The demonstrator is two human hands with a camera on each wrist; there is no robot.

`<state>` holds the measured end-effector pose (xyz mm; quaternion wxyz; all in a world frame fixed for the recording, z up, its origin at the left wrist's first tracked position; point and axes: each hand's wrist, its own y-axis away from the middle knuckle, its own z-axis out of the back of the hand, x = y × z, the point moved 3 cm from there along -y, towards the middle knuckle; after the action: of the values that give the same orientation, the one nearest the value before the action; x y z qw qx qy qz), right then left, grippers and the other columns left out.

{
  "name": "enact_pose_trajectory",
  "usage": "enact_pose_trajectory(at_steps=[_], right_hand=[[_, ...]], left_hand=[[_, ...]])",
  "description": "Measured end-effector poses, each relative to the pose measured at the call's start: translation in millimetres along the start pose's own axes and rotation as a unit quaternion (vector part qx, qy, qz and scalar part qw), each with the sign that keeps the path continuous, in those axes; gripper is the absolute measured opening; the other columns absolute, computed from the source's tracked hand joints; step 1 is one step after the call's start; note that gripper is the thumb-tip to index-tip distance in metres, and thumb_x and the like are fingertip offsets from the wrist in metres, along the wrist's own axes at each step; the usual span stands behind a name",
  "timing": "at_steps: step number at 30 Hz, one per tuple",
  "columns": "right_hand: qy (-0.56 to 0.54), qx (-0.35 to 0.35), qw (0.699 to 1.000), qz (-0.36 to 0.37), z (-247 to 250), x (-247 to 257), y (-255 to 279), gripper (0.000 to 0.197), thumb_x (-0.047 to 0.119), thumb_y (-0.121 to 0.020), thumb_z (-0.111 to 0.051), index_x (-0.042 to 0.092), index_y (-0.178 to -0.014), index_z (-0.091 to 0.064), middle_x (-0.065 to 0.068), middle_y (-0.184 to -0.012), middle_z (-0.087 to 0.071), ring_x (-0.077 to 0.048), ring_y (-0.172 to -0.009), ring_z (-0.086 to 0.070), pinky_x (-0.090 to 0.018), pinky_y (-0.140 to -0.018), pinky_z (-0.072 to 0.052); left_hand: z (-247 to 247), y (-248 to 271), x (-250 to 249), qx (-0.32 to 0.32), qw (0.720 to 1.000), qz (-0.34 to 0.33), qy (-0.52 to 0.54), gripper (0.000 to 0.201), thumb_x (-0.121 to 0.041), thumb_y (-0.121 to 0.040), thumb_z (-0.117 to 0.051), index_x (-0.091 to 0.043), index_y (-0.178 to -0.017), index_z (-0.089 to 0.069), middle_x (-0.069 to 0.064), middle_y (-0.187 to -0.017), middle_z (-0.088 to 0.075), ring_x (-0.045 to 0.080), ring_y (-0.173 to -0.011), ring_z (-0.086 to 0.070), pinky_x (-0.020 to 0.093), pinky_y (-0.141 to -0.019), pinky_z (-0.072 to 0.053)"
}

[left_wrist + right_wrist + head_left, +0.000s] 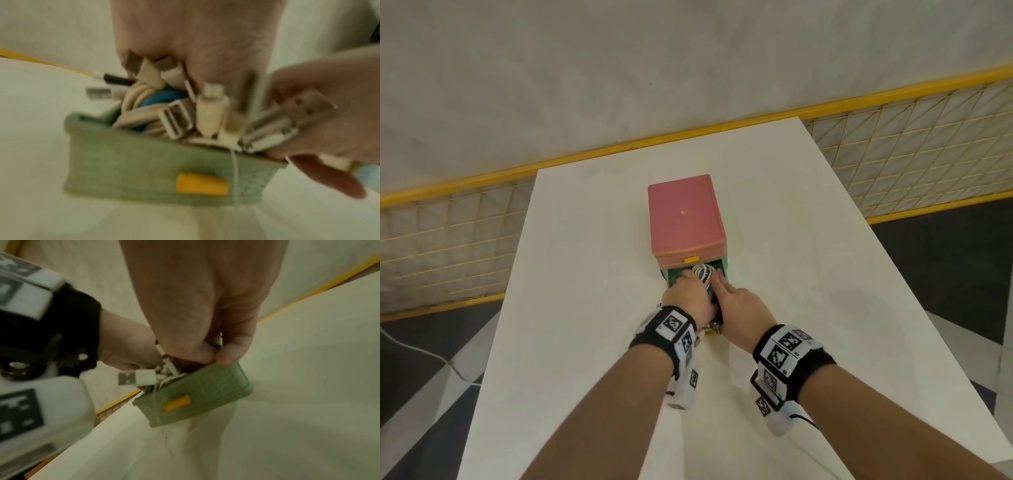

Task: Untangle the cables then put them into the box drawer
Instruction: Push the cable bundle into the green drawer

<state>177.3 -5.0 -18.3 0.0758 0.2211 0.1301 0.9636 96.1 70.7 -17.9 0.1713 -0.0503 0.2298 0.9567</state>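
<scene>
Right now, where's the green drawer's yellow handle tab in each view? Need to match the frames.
Head: the yellow tab barely peeks out low between the two wrists, mostly hidden.
Left wrist: lower centre-right, on the green drawer front, tab.
Right wrist: centre, tab on the tilted drawer front.
Shared landmark: the white USB cables bunched above the drawer front.

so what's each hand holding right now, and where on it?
Both hands are on the cables bundled in the green drawer. Left hand holds the bundle from above; right hand grips its connector ends, thumb at the drawer's front rim.
</scene>
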Motion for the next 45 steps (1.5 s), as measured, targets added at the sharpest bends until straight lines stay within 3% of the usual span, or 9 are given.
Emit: enact_pose_trajectory(at_steps=[6,13,17,20,23,28,37,42,45], right_hand=[[0.011,-0.006,1.000,0.007,1,3,0,0.076,0.012,-0.091,-0.043,0.019,-0.151,0.005,0.000,-0.160,0.006,-0.030,-0.093,-0.059,-0.037,-0.085,-0.050],[0.005,0.019,1.000,0.025,8,-3,-9,0.084,0.015,-0.085,-0.053,0.012,-0.151,-0.002,-0.007,-0.160,0.003,-0.031,-0.109,-0.061,-0.035,-0.089,-0.048],[-0.019,-0.012,0.999,0.046,6,-7,-3,0.082,0.015,-0.087,-0.053,0.021,-0.151,-0.003,-0.002,-0.160,0.005,-0.028,-0.094,-0.065,-0.031,-0.083,-0.048],[0.003,-0.009,0.999,0.032,3,-6,1,0.077,0.016,-0.089,-0.049,0.019,-0.151,-0.003,-0.002,-0.160,0.006,-0.030,-0.089,-0.063,-0.033,-0.082,-0.047],[0.022,0.013,1.000,0.017,2,-5,-3,0.075,0.012,-0.090,-0.044,0.013,-0.151,-0.001,-0.007,-0.160,0.006,-0.033,-0.096,-0.061,-0.036,-0.086,-0.047],[0.041,0.018,0.998,0.037,4,-7,-4,0.075,0.012,-0.089,-0.046,0.009,-0.150,-0.002,-0.013,-0.159,0.005,-0.034,-0.098,-0.061,-0.035,-0.087,-0.045],[-0.019,-0.044,0.998,0.042,-3,-18,0,0.058,0.004,-0.088,-0.043,0.019,-0.143,-0.037,0.002,-0.159,-0.015,-0.034,-0.099,-0.061,-0.038,-0.091,-0.048],[0.018,-0.020,0.999,0.044,1,-16,-3,0.033,0.010,-0.091,-0.045,0.006,-0.118,-0.062,-0.001,-0.159,-0.016,-0.034,-0.092,-0.063,-0.036,-0.082,-0.047],[0.018,-0.018,0.998,0.059,3,-16,-4,0.032,0.009,-0.090,-0.045,0.004,-0.116,-0.063,-0.003,-0.159,-0.017,-0.034,-0.094,-0.064,-0.036,-0.081,-0.048]], left_hand=[[-1,-4,-9,-0.041,0.998,0.028,0.048,0.041,-0.024,-0.097,-0.044,0.002,-0.127,-0.035,0.018,-0.127,-0.053,0.032,-0.112,-0.059,0.040,-0.088,-0.048],[-5,2,4,0.002,1.000,-0.012,0.026,0.089,-0.039,-0.084,-0.063,0.008,-0.143,-0.016,0.021,-0.139,-0.035,0.033,-0.129,-0.040,0.039,-0.105,-0.039],[-13,-3,-7,-0.070,0.997,0.028,-0.004,0.065,-0.035,-0.088,-0.061,0.008,-0.131,-0.038,0.019,-0.125,-0.050,0.029,-0.113,-0.053,0.031,-0.093,-0.045],[-4,2,-12,0.000,0.999,0.037,0.001,0.057,-0.037,-0.075,-0.074,0.007,-0.108,-0.059,0.017,-0.101,-0.063,0.025,-0.088,-0.063,0.025,-0.073,-0.051],[-9,-6,-5,-0.030,0.999,0.015,0.026,0.069,-0.032,-0.090,-0.053,0.008,-0.138,-0.025,0.021,-0.134,-0.037,0.032,-0.123,-0.040,0.033,-0.104,-0.035],[-13,4,5,0.025,0.996,-0.024,0.077,0.098,-0.033,-0.089,-0.060,0.009,-0.147,0.008,0.023,-0.152,-0.010,0.035,-0.143,-0.013,0.036,-0.118,-0.014],[-9,-4,4,0.001,0.996,-0.040,0.076,0.087,-0.032,-0.087,-0.062,0.002,-0.147,-0.011,0.019,-0.142,-0.029,0.033,-0.134,-0.029,0.037,-0.115,-0.025],[17,17,26,-0.055,0.976,-0.112,0.176,0.045,-0.039,-0.085,-0.066,-0.017,-0.124,-0.055,0.005,-0.112,-0.066,0.022,-0.100,-0.062,0.032,-0.087,-0.051],[8,36,23,-0.084,0.972,-0.166,0.145,0.065,-0.038,-0.090,-0.062,-0.014,-0.145,-0.039,0.007,-0.148,-0.044,0.023,-0.135,-0.042,0.033,-0.109,-0.037]])
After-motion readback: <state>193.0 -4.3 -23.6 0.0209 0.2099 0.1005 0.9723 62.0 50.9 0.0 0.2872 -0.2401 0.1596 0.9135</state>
